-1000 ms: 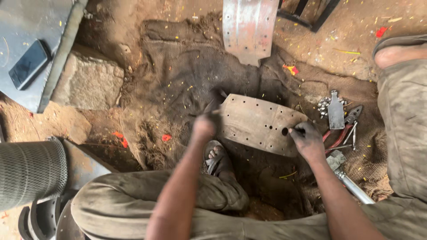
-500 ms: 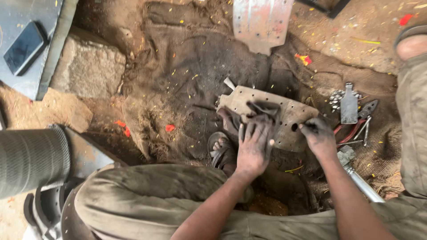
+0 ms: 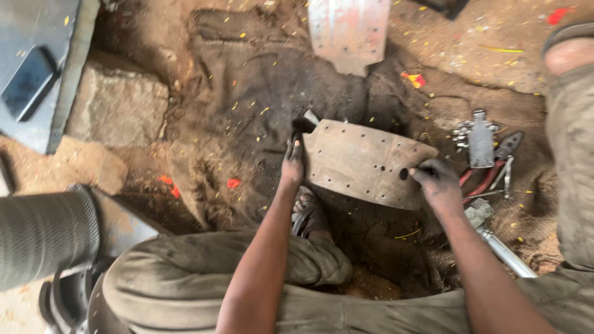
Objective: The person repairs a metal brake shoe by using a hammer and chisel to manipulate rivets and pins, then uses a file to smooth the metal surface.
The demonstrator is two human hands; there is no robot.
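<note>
A curved, rusty brown metal plate (image 3: 365,162) with several small holes lies over dark sacking on the ground in front of me. My left hand (image 3: 292,163) grips its left edge, fingers curled over the rim. My right hand (image 3: 438,183) holds the right end, a fingertip by a hole near that edge. Both hands are black with grime. My sandalled foot (image 3: 307,213) rests just under the plate's near side.
A pale metal plate (image 3: 349,31) lies at the top. Pliers with red handles (image 3: 489,167) and a small metal tool (image 3: 480,139) lie at right, a silver rod (image 3: 504,250) below. A stone block (image 3: 114,102), a ribbed cylinder (image 3: 40,232) and a phone (image 3: 26,83) are at left.
My left hand has moved from the top of the plate back to its left edge. The right hand has stayed on the right end.
</note>
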